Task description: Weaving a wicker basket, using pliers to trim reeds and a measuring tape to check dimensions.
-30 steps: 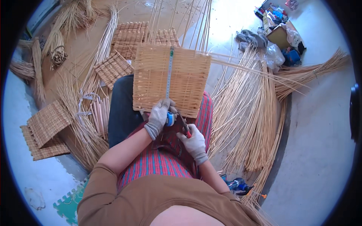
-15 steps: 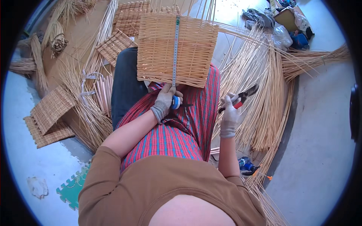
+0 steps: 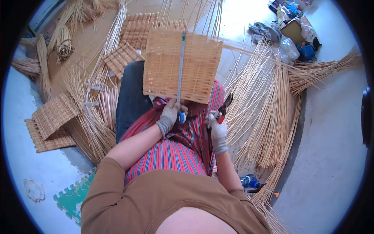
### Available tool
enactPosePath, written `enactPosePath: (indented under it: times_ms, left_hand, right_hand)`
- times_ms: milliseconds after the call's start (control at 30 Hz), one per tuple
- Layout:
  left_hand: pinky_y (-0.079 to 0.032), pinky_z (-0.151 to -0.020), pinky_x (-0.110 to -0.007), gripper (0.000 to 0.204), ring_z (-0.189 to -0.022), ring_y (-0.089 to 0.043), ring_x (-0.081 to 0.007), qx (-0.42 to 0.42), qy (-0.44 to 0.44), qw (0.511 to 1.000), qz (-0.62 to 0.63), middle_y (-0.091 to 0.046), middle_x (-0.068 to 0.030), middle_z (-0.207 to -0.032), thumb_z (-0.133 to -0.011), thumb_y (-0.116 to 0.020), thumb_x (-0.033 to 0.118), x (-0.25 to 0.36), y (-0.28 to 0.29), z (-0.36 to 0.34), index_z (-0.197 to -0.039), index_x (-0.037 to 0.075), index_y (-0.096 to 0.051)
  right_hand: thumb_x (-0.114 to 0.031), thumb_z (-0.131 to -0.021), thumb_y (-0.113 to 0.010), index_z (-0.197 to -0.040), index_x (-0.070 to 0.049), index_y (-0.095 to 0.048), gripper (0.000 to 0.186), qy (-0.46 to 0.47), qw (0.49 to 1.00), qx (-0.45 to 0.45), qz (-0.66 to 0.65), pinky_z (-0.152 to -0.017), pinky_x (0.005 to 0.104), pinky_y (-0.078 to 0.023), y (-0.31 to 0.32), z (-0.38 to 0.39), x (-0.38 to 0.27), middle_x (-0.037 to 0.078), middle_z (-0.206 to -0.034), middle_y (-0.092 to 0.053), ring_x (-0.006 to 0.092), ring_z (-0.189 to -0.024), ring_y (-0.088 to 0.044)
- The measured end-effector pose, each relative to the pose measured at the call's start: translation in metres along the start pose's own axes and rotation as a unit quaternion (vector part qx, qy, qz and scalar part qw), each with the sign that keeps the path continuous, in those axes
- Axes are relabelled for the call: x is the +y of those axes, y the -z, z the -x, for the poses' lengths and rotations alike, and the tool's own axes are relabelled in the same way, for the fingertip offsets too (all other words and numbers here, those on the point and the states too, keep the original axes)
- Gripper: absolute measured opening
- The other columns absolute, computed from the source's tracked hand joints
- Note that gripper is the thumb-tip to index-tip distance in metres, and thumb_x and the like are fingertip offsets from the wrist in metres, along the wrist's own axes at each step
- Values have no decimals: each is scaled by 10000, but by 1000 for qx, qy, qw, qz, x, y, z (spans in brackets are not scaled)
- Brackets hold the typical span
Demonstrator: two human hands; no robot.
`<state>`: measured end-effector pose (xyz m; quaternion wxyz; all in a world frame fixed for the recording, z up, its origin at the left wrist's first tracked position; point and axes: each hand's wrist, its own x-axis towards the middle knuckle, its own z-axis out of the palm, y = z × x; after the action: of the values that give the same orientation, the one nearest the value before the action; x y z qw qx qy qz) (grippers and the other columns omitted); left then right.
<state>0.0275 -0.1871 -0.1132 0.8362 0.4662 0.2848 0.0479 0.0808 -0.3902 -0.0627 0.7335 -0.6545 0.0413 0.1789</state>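
Note:
A rectangular woven wicker panel (image 3: 161, 64) rests upright against my lap, with long uncut canes sticking out of its far edge. Up its middle runs the blade of a tape measure (image 3: 181, 117), whose blue and white case is gripped in my gloved left hand (image 3: 170, 115) at the panel's near edge. The blade's green end lies by the far edge. My gloved right hand (image 3: 217, 126) is closed round red-handled pruning shears (image 3: 222, 114), their dark blades pointing up and away, to the right of the panel and over the striped cloth (image 3: 167, 156) on my lap.
Loose canes (image 3: 269, 117) fan across the floor at right, with a tied bundle (image 3: 327, 74) beyond. More woven panels (image 3: 56, 113) lie at left, near a green foam mat (image 3: 76, 199). A blue bottle (image 3: 249, 181) stands by my right elbow. Bags and clutter (image 3: 292, 43) sit far right.
My right hand has moved left with the shears, closer to the panel. The panel, tape and left hand sit slightly lower in view, as does much of the surroundings.

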Motion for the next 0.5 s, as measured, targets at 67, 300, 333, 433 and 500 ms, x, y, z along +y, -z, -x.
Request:
enactPosePath:
  times_ms: [67,300,333,433,500]
  left_hand:
    - [-574,-670,-322,247,-767,-679,-186,2,-32,999,-13,-700,-94,-900,-1110,-432,212,-12,4,-5,-1197,17,-557]
    - [-565,-676,-323,260,-734,-668,-168,-6,-88,996,-27,-713,-85,-870,-1111,-463,222,4,-10,10,-1133,7,-608]
    - [-565,-676,-323,260,-734,-668,-168,-8,-86,996,-27,-713,-85,-870,-1111,-463,222,5,-12,11,-1133,7,-608]
    - [-587,-688,-322,308,-759,-697,-183,-43,-46,997,-36,-715,-86,-892,-1110,-476,287,5,-21,9,-1165,11,-602]
    - [-585,-640,-319,314,-734,-703,-192,-65,16,997,-40,-713,-89,-870,-1110,-473,302,-2,-26,15,-1161,15,-590]
  right_hand:
    - [-110,-1007,-662,-1114,-34,-633,134,-13,1000,-7,-22,-704,294,-558,4,-3,3,68,-907,-682,143,-747,-653]
    - [-133,-1020,-646,-1143,-23,-638,165,-21,1000,6,-19,-683,301,-565,9,-1,4,93,-931,-706,158,-740,-669]
    - [-135,-1021,-642,-1146,-22,-633,168,-22,999,7,-23,-691,302,-566,8,-1,5,92,-932,-704,158,-742,-669]
    - [-126,-1015,-659,-1169,-6,-612,201,-36,998,7,-43,-660,265,-514,6,1,2,72,-907,-678,128,-717,-624]
    - [-140,-1018,-658,-1159,-16,-621,192,-34,999,11,-36,-642,257,-511,4,3,1,70,-909,-679,124,-716,-625]
